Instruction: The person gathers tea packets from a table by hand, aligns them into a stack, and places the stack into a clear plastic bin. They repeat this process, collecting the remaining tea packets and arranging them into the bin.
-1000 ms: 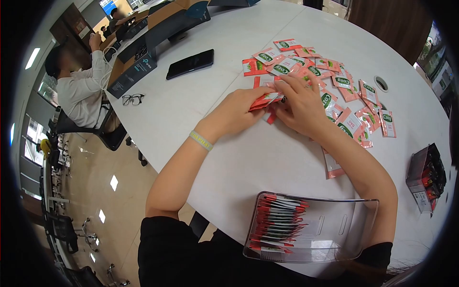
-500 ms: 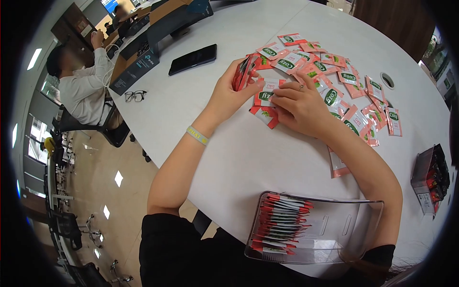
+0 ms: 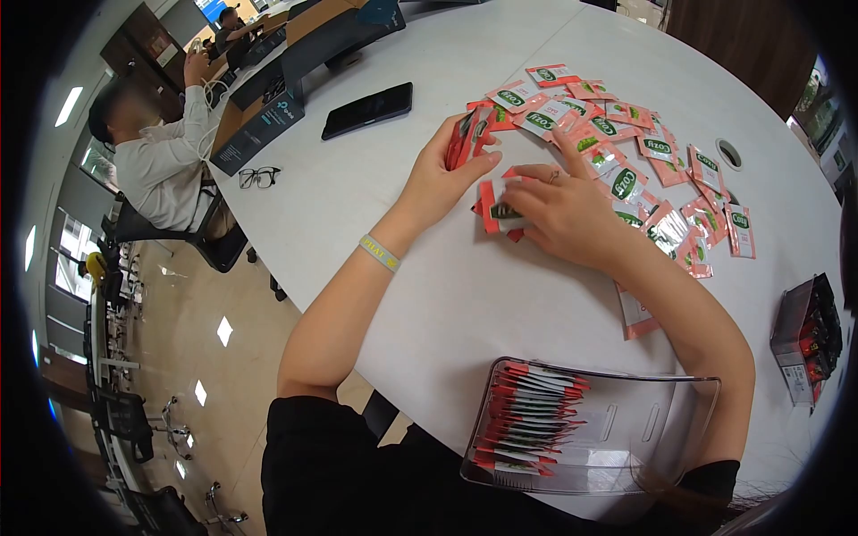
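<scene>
Sachets (image 3: 468,139) in left grip (image 3: 438,176), packets (image 3: 489,198) against right grip (image 3: 572,219)

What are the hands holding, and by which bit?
The left hand has a bunch of sachets in its grip by their near end; the right hand touches other sachets, hold unclear.

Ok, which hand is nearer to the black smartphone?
Left. The left hand, holding Cozy sachets, is to the right of the black smartphone and on its near side; the right hand is farther right, beside the sachet pile.
</scene>
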`<state>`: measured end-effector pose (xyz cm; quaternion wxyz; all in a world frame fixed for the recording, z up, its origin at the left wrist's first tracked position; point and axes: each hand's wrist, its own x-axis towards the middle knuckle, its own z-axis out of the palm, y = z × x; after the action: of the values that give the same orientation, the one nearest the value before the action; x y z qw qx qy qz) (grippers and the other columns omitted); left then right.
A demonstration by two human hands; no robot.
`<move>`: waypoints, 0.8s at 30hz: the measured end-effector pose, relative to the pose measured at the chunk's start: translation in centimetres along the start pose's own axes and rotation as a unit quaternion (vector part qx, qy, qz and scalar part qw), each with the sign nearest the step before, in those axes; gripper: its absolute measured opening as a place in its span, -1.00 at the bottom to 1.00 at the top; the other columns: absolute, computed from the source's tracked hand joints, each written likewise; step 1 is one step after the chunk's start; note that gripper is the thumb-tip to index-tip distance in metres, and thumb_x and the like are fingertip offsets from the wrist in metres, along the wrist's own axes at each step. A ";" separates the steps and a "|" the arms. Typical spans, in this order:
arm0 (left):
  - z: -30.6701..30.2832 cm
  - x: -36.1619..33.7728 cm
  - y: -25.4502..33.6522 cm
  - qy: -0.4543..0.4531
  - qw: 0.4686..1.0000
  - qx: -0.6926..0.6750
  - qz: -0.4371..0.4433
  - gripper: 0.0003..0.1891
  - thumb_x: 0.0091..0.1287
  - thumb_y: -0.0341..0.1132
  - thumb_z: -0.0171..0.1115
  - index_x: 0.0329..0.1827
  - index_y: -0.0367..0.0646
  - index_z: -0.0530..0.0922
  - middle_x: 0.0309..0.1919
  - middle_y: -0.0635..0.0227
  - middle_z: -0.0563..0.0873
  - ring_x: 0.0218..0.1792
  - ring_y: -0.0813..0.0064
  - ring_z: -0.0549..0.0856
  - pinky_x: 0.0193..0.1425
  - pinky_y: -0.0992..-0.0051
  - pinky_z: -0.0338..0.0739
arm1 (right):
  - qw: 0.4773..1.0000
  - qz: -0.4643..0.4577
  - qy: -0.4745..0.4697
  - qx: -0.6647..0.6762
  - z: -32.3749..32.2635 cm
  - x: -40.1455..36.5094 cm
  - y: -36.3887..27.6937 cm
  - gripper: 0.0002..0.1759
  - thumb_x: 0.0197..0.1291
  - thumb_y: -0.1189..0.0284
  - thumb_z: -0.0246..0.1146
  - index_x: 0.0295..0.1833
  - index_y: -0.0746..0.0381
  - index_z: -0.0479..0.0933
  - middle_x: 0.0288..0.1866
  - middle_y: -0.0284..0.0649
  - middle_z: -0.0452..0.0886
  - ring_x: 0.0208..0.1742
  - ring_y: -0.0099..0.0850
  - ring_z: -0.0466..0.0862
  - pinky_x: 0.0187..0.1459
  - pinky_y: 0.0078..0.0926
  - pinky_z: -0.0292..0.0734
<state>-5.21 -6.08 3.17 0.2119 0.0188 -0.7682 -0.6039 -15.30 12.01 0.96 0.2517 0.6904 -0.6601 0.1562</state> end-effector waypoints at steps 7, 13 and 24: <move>-0.9 -0.2 0.4 -0.057 0.984 -0.132 -0.101 -0.53 0.25 -0.23 0.36 0.17 -0.23 0.47 -0.02 0.35 0.66 -0.01 0.58 0.60 0.11 0.53 0.48 | 0.987 -0.010 0.116 0.115 -1.2 0.3 -0.3 -0.87 -0.16 0.53 0.28 -0.46 0.05 0.63 0.31 -0.29 0.43 0.35 -0.25 0.39 0.39 0.04 0.04; -0.7 -0.5 2.4 -0.205 0.972 0.001 -0.115 -0.44 0.12 -0.22 0.47 0.16 -0.23 0.51 -0.03 0.34 0.67 -0.01 0.56 0.60 0.12 0.55 0.49 | 0.963 0.044 0.171 0.205 -1.0 0.4 0.0 -0.73 -0.17 0.54 0.35 -0.29 0.00 0.72 0.42 -0.24 0.31 0.43 -0.12 0.25 0.33 -0.10 0.14; -1.3 -0.9 2.7 -0.157 0.973 -0.062 -0.157 -0.45 0.06 -0.35 0.49 0.14 -0.23 0.52 -0.07 0.36 0.68 -0.09 0.57 0.64 0.00 0.51 0.52 | 0.954 0.112 0.186 0.207 -0.6 0.5 -0.2 -0.44 0.01 0.57 0.32 0.19 -0.03 0.54 0.39 -0.18 0.32 0.36 -0.15 0.33 0.26 -0.21 0.29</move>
<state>-3.32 -6.28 5.63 -0.0084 0.0309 -0.7405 -0.6713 -14.97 11.93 1.73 0.2024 0.6078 -0.6276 0.4424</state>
